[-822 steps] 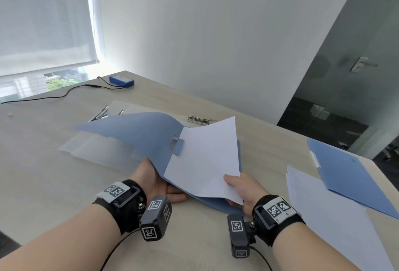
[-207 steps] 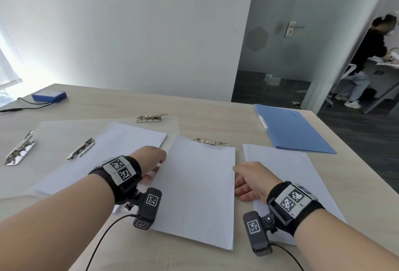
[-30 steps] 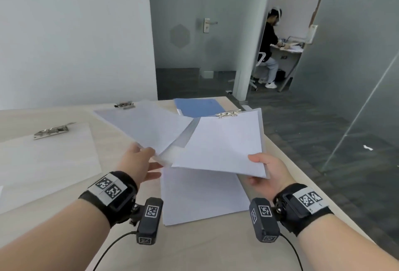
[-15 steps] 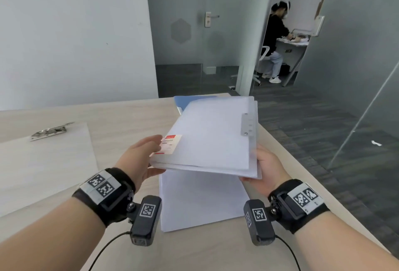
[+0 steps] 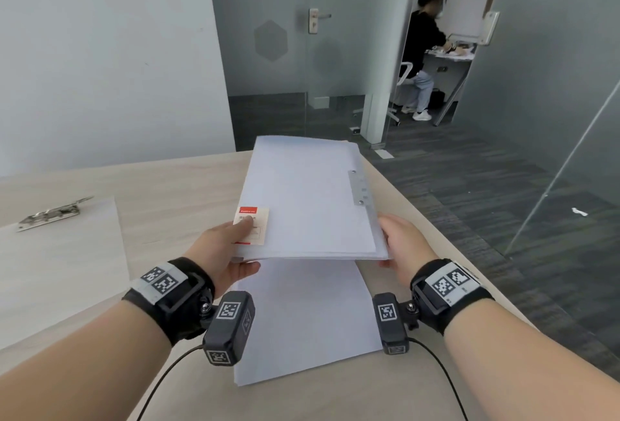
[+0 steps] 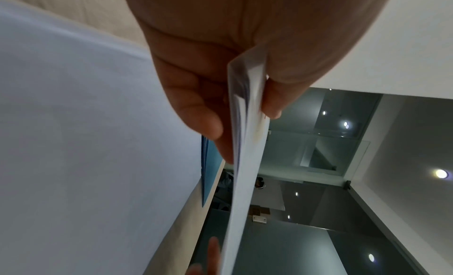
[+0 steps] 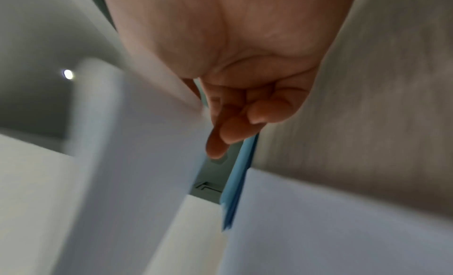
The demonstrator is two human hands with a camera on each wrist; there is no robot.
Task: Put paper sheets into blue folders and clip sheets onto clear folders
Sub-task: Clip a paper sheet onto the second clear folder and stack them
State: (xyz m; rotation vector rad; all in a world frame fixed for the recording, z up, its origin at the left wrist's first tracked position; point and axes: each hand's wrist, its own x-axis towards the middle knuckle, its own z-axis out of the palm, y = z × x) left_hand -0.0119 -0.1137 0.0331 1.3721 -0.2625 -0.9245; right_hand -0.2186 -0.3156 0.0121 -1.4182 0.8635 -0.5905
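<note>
From the head view, I hold a clear folder (image 5: pixel 308 199) with sheets inside it, flat above the table (image 5: pixel 174 192), at about 12 o'clock from my wrists. My left hand (image 5: pixel 228 246) pinches its near left corner, thumb on top over a red-and-cream label (image 5: pixel 252 226), fingers curled beneath. My right hand (image 5: pixel 401 242) grips the near right corner at about 3 o'clock, fingers under the edge. A metal clip plate (image 5: pixel 359 187) sits along the folder's right edge. Under the folder, a stack of paper sheets (image 5: pixel 302 320) lies on the table. At 9 o'clock another clear folder (image 5: pixel 57 263) lies flat, with a metal clip (image 5: pixel 50 214) at its far end.

In the left wrist view, my thumb and fingers (image 6: pixel 203 112) clamp the folder's edge (image 6: pixel 245 143); a blue folder (image 6: pixel 208 163) lies beyond the paper.

In the right wrist view, blurred, my curled fingers (image 7: pixel 235 124) press under the folder, with the blue folder's edge (image 7: pixel 237 182) at 6 o'clock.
</note>
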